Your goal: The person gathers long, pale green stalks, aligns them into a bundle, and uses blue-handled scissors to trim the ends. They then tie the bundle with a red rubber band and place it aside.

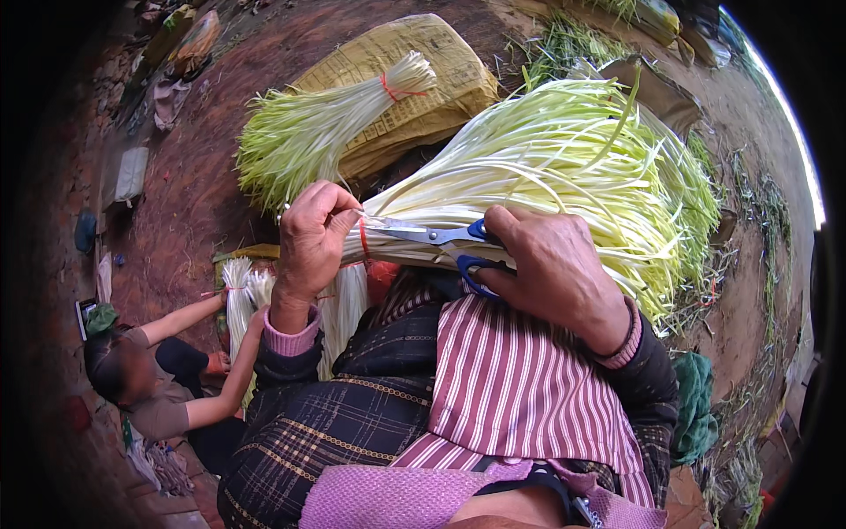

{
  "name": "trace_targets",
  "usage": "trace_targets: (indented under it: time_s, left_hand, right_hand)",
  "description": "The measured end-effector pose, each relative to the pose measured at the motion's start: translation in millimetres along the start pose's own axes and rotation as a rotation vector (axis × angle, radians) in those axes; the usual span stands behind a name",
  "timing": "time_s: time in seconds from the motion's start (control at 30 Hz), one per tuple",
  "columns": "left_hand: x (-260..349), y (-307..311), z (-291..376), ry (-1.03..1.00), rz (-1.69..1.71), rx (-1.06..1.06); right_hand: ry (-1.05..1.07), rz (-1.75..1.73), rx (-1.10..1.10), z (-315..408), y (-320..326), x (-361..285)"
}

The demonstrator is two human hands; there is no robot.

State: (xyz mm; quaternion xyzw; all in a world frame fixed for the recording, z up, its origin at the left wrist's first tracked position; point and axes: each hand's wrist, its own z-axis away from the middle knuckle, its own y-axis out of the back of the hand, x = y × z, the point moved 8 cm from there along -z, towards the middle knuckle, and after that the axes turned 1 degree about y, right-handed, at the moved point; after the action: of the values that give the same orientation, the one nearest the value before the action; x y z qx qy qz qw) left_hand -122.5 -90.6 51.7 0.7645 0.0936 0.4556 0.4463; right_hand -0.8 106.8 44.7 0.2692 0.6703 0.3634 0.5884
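A large bundle of pale yellow-green leafy stalks (548, 159) lies across my lap, bound near its white ends by a red tie (363, 239). My right hand (562, 264) grips the blue handles of a pair of scissors (433, 235), whose blades point left over the white stalks near the tie. At the blade tips, my left hand (314, 231) pinches something thin and pale between thumb and forefinger; what exactly is too small to tell. A second bundle (330, 122), tied with red, lies beyond on a yellow woven sack (423, 40).
At the lower left a seated person (158, 390) handles more tied white bundles (238, 297). Green leaf scraps (568, 46) litter the ground at the upper right. A green cloth (692, 406) lies by my right side, and a pale box-like block (132, 175) stands far left.
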Motion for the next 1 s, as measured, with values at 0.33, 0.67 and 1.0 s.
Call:
trace_targets:
  time_s: [0.33, 0.67, 1.0]
  left_hand:
    - [0.5, -0.2, -0.9, -0.017, 0.004, 0.003]
    - [1.0, 17.2, -0.2, 0.049, 0.299, 0.081]
    - [66.2, -3.2, 15.5, -0.240, 0.614, -0.476]
  right_hand:
    - [0.023, 0.038, -0.009, -7.4, -14.3, -1.8]
    - [-0.001, -0.120, 0.045, 13.3, 6.7, 9.8]
    - [-0.457, -0.827, 1.130, 264.3, 42.5, 135.1]
